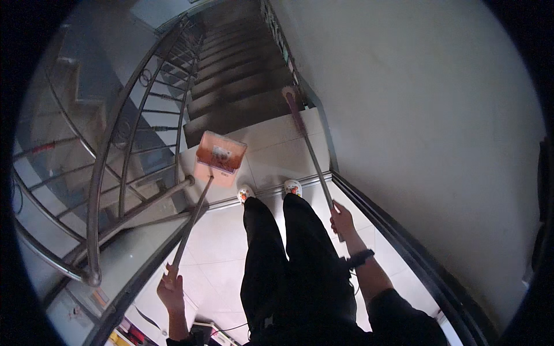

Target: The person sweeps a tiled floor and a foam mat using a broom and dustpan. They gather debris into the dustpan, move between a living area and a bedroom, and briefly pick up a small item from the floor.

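My left hand (170, 289) grips the upper end of a long handle (193, 225) that runs to a pink, long-handled dustpan (222, 151). Some grey debris (221, 153) appears inside the pan, though I cannot make out what it is. In my right hand (342, 219) is the grey stick of a broom (314, 155). Its purple, blurred lower part reaches to the right side of the staircase's top edge, close to the wall. Both tools are apart from each other, one on either side of my feet.
A dark staircase (242, 78) drops away just beyond the tiled landing (277, 158). Metal railings (130, 142) curve along the left, and a plain wall (415, 129) rises on the right. My white shoes (293, 187) stand at a metal door track (272, 190). Dark door frames flank me.
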Demonstrator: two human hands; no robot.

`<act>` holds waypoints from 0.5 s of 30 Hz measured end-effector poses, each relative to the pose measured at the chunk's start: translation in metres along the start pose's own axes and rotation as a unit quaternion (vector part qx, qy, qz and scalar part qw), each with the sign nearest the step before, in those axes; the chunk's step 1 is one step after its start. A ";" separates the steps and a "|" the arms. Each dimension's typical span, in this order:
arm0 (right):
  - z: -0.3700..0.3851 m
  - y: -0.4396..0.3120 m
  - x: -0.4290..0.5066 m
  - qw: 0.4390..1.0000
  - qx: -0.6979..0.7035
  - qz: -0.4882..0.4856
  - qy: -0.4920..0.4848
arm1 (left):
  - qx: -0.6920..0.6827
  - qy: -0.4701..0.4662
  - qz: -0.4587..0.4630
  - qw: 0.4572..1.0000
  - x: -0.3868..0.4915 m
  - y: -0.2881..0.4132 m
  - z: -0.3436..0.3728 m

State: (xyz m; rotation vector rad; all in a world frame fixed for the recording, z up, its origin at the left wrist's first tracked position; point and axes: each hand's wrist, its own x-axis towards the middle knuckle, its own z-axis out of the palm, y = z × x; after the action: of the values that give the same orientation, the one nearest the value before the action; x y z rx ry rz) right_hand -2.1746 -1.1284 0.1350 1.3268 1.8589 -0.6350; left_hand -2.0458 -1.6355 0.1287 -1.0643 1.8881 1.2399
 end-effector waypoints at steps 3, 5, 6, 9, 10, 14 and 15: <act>0.027 -0.070 0.034 0.975 -0.166 -0.131 0.067 | 0.190 -0.002 0.096 0.977 0.080 0.044 -0.044; 0.077 -0.124 0.055 0.937 -0.259 -0.201 0.123 | 0.318 0.060 0.217 0.921 0.136 0.083 -0.077; 0.094 -0.139 0.053 0.950 -0.248 -0.152 0.118 | 0.242 0.083 0.192 0.947 0.161 0.104 -0.094; 0.141 -0.119 0.013 0.935 -0.300 -0.133 0.132 | 0.328 0.053 0.243 0.911 0.213 0.143 -0.125; 0.150 -0.101 -0.008 0.949 -0.277 -0.112 0.102 | 0.274 0.062 0.337 0.899 0.219 0.148 -0.122; 0.187 -0.058 -0.083 0.965 -0.217 -0.122 0.081 | 0.323 -0.010 0.357 0.876 0.261 0.176 -0.165; 0.204 -0.064 -0.101 0.968 -0.215 -0.100 0.084 | 0.336 -0.027 0.361 0.870 0.281 0.190 -0.189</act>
State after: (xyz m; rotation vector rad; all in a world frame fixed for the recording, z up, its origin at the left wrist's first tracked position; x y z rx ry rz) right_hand -2.1573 -1.3606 0.0936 0.9386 2.1346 -0.1982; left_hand -2.3593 -1.8474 0.0405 0.0712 2.4889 0.7946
